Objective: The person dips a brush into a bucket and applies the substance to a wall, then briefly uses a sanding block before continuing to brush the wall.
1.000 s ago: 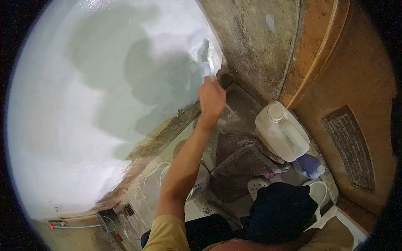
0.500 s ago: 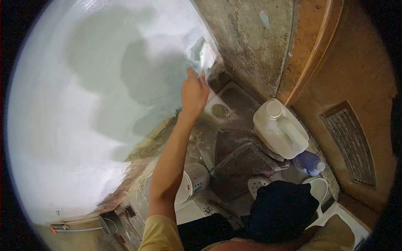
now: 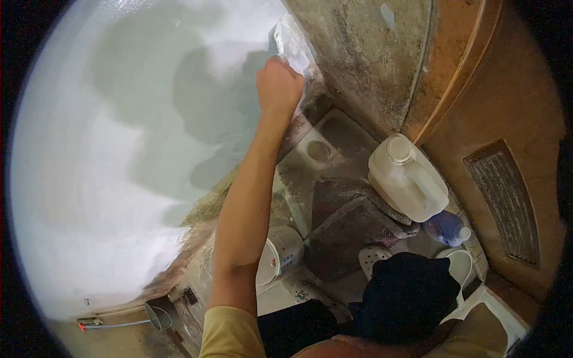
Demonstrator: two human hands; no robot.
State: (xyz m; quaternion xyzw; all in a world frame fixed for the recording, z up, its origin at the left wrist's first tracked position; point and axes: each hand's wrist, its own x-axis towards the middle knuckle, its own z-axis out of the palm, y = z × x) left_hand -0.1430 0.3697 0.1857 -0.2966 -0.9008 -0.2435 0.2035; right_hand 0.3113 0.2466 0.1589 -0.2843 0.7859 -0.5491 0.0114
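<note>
My left arm stretches up from the bottom of the view, and my left hand (image 3: 279, 86) is closed in a fist against the right edge of a white, patchy wall (image 3: 77, 161). Something pale white (image 3: 298, 61) shows beside the knuckles, but the hand hides what it is. A bright, uneven white strip (image 3: 289, 39) lies just above the hand, by the corner with a stained wall (image 3: 358, 65). Below the hand the wall's bare lower part (image 3: 307, 113) is rough and dark. My right hand is not in view.
On the floor to the right stand a whitish plastic jug (image 3: 412, 179), a blue bottle (image 3: 444, 228) and a white container (image 3: 461, 265). Dark mats (image 3: 340, 238) lie below. A white bucket (image 3: 280, 253) stands beside my arm. A perforated clog (image 3: 375, 256) shows near my dark-clothed knee (image 3: 406, 298).
My left hand has moved up along the wall's edge. The bright white area by the hand now reaches higher. The view has shifted slightly.
</note>
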